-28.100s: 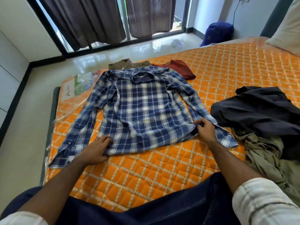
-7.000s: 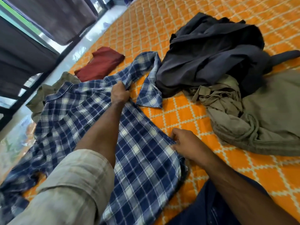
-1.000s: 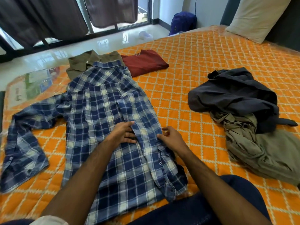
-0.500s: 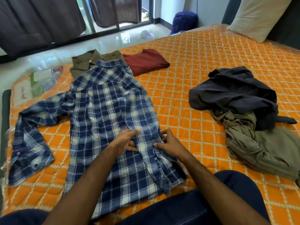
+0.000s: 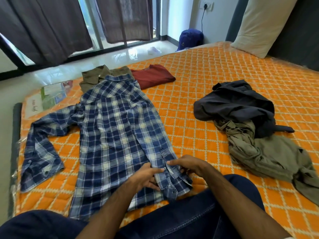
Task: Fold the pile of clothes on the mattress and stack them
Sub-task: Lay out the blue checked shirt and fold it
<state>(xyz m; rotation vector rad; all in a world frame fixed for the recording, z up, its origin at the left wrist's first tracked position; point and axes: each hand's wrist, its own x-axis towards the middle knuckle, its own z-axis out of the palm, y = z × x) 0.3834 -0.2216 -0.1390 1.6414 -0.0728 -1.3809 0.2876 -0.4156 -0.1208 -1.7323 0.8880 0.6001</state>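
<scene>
Blue plaid shirt [image 5: 112, 131] spread on the orange quilted mattress [image 5: 215, 71], collar toward the window, right side with its sleeve folded in over the body, left sleeve stretched out toward the mattress edge. Near the hem, the cuff [image 5: 172, 183] of the folded sleeve lying between both hands. Left hand [image 5: 145, 178] on the cuff's left edge, fingers [image 5: 156, 170] curled and pinching the cloth by a button. Right hand [image 5: 189, 167] on the cuff's right edge, fingers [image 5: 172, 162] bent and gripping the fabric. Just past the collar, a folded olive shirt [image 5: 94, 77] touching the plaid one, and beside it a folded maroon T-shirt [image 5: 153, 75]. Well apart to the right, an unfolded heap: a dark navy garment [image 5: 236, 104] lying partly over a crumpled khaki garment [image 5: 269, 157]. Knees in dark jeans [image 5: 181, 219] at the near edge. A cream pillow [image 5: 264, 23] propped at the far right corner. On the glossy floor beyond, a blue backpack [image 5: 189, 39] against the wall and brown curtains [image 5: 43, 26] across the glass door.
</scene>
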